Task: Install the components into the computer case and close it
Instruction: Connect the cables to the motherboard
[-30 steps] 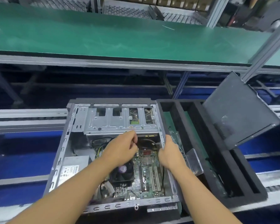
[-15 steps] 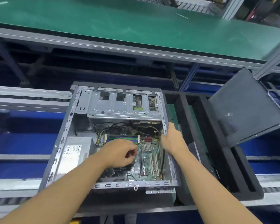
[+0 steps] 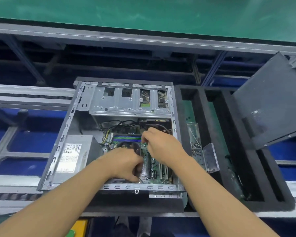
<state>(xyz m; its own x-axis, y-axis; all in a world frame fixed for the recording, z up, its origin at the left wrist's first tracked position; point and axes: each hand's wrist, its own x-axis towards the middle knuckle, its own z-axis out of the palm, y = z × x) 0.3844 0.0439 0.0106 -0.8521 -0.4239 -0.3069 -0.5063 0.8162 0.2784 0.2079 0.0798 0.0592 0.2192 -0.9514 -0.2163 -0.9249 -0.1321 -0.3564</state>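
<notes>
An open grey computer case (image 3: 61, 139) lies on its side on the conveyor. Inside it are a drive cage (image 3: 130, 101) at the far end, a power supply (image 3: 72, 156) on the left, and a green motherboard (image 3: 154, 168) with memory slots (image 3: 126, 139). My left hand (image 3: 125, 165) is curled over the processor fan area. Just right of it, my right hand (image 3: 162, 147) reaches in with fingertips bunched near the right end of the memory slots. Whatever either hand holds is hidden by the fingers.
A black foam tray (image 3: 202, 117) right of the case holds green boards (image 3: 188, 108) and a clear plastic box (image 3: 211, 158). The dark side panel (image 3: 270, 103) leans on the tray's far right. Conveyor rails (image 3: 24, 94) run to the left, and a green bench (image 3: 143, 12) lies beyond.
My right hand left the case's right wall and moved inside over the motherboard. My left hand drew back from under the drive cage to the fan area. The view tilted down.
</notes>
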